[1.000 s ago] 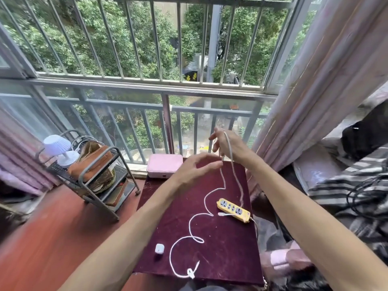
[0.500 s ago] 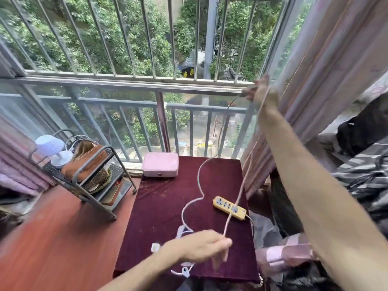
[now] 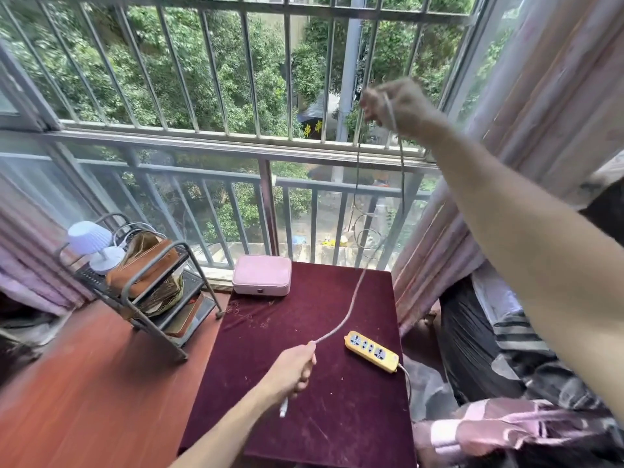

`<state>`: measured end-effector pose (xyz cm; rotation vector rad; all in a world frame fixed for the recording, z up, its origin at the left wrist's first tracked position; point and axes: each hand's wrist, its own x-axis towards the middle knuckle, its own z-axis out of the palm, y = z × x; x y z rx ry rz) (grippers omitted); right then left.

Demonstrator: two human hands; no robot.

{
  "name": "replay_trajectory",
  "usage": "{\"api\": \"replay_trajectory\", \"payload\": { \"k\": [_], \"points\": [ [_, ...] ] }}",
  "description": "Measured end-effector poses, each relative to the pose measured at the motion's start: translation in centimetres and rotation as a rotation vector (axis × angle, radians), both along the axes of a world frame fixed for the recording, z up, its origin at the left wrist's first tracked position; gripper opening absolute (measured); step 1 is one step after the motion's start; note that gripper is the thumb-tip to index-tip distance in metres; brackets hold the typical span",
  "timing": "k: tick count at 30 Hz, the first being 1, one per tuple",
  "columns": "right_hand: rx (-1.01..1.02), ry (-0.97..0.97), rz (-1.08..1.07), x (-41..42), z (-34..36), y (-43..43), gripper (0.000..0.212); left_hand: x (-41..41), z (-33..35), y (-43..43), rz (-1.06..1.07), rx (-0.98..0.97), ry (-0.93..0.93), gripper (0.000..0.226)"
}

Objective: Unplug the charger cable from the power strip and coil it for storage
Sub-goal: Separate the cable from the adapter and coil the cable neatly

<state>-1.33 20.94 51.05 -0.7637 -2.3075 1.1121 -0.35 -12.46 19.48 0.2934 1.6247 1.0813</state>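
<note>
The white charger cable [image 3: 347, 312] is off the table and stretched through the air between my hands. My right hand [image 3: 396, 104] is raised high by the window bars, fist closed on the cable, with strands hanging down from it and a small loop near the railing. My left hand [image 3: 295, 368] is low over the maroon table [image 3: 277, 332], closed on the cable near its end; a white connector sticks out below the fist. The yellow power strip [image 3: 371, 351] lies on the table's right side with nothing plugged into its sockets.
A pink box [image 3: 261, 275] sits at the table's far edge. A metal rack [image 3: 152, 298] with a small lamp [image 3: 89, 241] and a brown bag stands to the left on the wooden floor. A curtain [image 3: 506, 146] hangs to the right, with bedding below it.
My right hand went a little further up and to the left. My left hand pulled along the cable toward its end, lifting the last loops off the table, and the cable is now taut.
</note>
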Motion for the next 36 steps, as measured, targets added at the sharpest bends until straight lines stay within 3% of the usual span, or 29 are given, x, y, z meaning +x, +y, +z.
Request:
{"api": "replay_trajectory", "payload": {
  "k": [2, 6, 8, 10, 11, 12, 14, 17, 19, 20, 22, 25, 27, 29, 31, 34, 36],
  "points": [
    [0.006, -0.134, 0.011, 0.4, -2.8, -0.3, 0.039, -0.7, 0.9, 0.9, 0.126, 0.075, -0.124, 0.04],
    [0.046, -0.25, -0.006, 1.1, -5.7, -0.5, 0.031, -1.9, 4.7, 2.2, 0.316, 0.382, -0.589, 0.027],
    [0.162, -0.462, 0.078, 2.2, -7.6, -1.9, 0.024, -2.2, 7.6, 2.6, 0.225, 0.523, -0.678, 0.029],
    [0.319, -0.703, 0.177, 3.6, -9.2, -3.6, 0.033, -2.3, 10.6, 2.8, 0.063, 0.631, -0.701, 0.036],
    [0.354, -0.733, 0.224, 4.2, -9.4, -4.8, 0.039, -2.3, 12.1, 2.9, -0.03, 0.681, -0.698, 0.039],
    [0.296, -0.664, 0.279, 4.9, -9.7, -6.2, 0.04, -2.3, 13.7, 3.0, -0.122, 0.722, -0.687, 0.042],
    [-0.038, -0.316, 0.461, 6.8, -10.7, -9.8, 0.035, -2.1, 16.2, 3.2, -0.269, 0.785, -0.682, 0.045],
    [-0.473, -0.011, 0.583, 8.9, -12.8, -15.9, 0.059, -1.7, 18.8, 3.3, -0.416, 0.832, -0.769, 0.046],
    [-0.495, 0.029, 0.469, 9.7, -15.3, -18.7, 0.033, -1.1, 19.6, 3.4, -0.481, 0.852, -0.844, 0.05],
    [-0.357, 0.067, 0.381, 10.0, -16.4, -19.8, 0.021, -0.8, 19.8, 3.4, -0.5, 0.868, -0.886, 0.053],
    [-0.146, 0.117, 0.199, 10.0, -17.5, -22.3, 0.026, -0.2, 20.0, 3.6, -0.528, 0.88, -0.939, 0.059],
    [-0.178, 0.234, 0.02, 10.9, -18.5, -25.5, 0.039, 0.4, 20.0, 3.9, -0.559, 0.822, -0.83, 0.055],
    [-0.231, 0.354, 0.028, 11.3, -20.2, -26.3, 0.051, 0.3, 19.8, 3.9, -0.545, 0.765, -0.688, 0.052],
    [-0.217, 0.287, 0.013, 12.3, -21.0, -26.9, 0.06, -0.3, 19.4, 3.8, -0.473, 0.718, -0.603, 0.053],
    [-0.072, 0.18, 0.023, 13.5, -21.7, -27.3, 0.051, -1.0, 18.9, 3.6, -0.367, 0.675, -0.544, 0.056],
    [0.108, 0.023, 0.109, 15.6, -21.9, -28.2, 0.018, -2.0, 18.1, 3.2, -0.263, 0.616, -0.426, 0.058],
    [0.266, -0.075, 0.128, 16.9, -21.5, -28.3, 0.021, -2.5, 17.7, 2.8, -0.264, 0.558, -0.363, 0.059]
  ]
}}
